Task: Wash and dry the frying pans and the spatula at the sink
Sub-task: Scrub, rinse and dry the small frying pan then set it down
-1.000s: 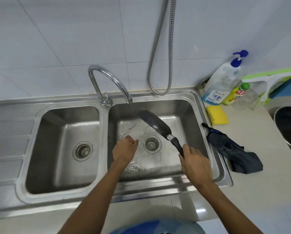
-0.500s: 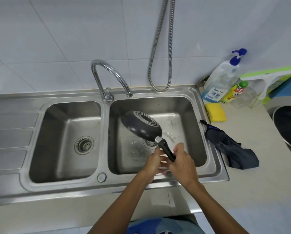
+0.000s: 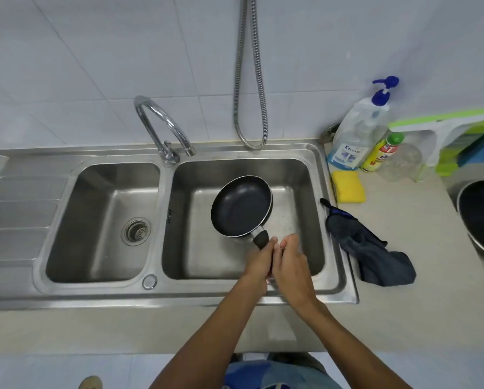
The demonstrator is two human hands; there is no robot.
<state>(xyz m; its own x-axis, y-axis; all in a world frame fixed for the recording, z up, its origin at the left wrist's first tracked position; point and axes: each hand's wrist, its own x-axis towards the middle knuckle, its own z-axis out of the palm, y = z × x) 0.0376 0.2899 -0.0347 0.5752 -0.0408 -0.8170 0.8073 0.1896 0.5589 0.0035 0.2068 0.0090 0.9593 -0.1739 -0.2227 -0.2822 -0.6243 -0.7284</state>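
frying pan (image 3: 241, 209) in both hands (image 3: 259, 263) (image 3: 291, 266)

Beige countertop (image 3: 403, 304) below a white tiled wall, with a steel double sink (image 3: 179, 299) sunk into it and a ribbed draining board (image 3: 19, 214) at the left. Right of the sink, flat on the counter: a yellow sponge (image 3: 349, 186) just beside the rim and a crumpled dark cloth (image 3: 370, 248), its far tip at the rim. Standing at the back: a clear pump bottle (image 3: 356, 136), a yellow bottle (image 3: 381, 154) touching it, a green-and-white squeegee (image 3: 443, 130). At the right edge, cut off, a large dark pan (image 3: 482, 220)
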